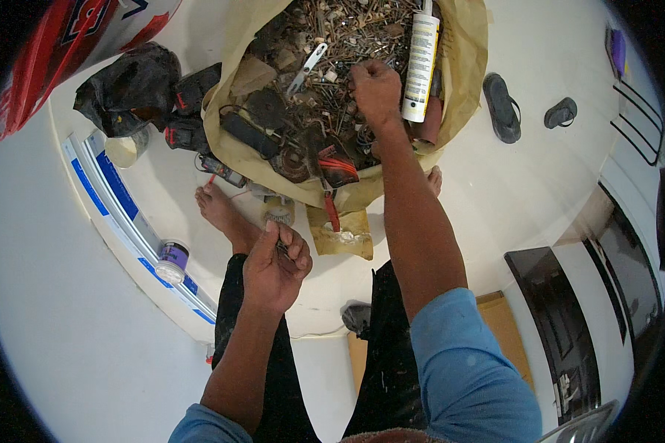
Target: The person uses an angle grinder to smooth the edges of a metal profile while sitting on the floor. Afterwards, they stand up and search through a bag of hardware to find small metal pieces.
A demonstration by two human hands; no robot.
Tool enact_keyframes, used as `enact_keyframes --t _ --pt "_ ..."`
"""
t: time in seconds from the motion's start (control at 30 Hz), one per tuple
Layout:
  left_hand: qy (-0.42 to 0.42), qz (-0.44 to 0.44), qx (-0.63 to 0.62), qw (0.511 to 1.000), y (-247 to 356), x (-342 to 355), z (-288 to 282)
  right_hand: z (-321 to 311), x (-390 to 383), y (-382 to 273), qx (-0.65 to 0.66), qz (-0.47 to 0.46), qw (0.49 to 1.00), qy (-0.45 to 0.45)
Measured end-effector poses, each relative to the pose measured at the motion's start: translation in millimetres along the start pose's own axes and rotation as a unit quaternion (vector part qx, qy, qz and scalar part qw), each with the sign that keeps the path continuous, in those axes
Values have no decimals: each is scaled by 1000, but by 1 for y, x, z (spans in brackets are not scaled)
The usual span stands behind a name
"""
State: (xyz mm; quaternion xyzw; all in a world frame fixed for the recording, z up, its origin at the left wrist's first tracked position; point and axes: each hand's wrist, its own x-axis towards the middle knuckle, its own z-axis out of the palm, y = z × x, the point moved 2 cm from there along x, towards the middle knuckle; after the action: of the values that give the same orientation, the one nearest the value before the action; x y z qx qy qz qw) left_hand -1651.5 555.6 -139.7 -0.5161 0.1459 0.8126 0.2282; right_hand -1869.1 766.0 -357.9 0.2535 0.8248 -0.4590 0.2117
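Note:
A large tan sack with rolled-down sides holds a heap of screws, nails and other metal scraps. Over that heap is my right hand, fingers bent down among the pieces; whatever they pinch is hidden. My left hand is raised nearer to me, palm up, its fingers curled around small metal pieces that look like screws. Right of my right hand, a white sealant tube leans in the sack. To its left lies a slim white-handled tool. A red-handled tool hangs over the near rim.
Left of the sack are a black bag, black-and-red battery packs and a roll of tape. A purple-labelled tub stands by blue-and-white strips. Dark sandals lie at right. A red bag occupies the upper left.

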Motion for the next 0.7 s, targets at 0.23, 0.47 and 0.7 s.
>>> enact_keyframes --t 0.23,0.47,0.7 --pt "16 0 6 1000 1 -2 3 -28 22 -57 -216 -346 892 196" --pt "26 5 21 999 0 1 5 -12 41 -89 -353 -293 874 160" --pt "7 -6 33 999 -4 4 7 -19 18 -46 -329 -327 884 44"
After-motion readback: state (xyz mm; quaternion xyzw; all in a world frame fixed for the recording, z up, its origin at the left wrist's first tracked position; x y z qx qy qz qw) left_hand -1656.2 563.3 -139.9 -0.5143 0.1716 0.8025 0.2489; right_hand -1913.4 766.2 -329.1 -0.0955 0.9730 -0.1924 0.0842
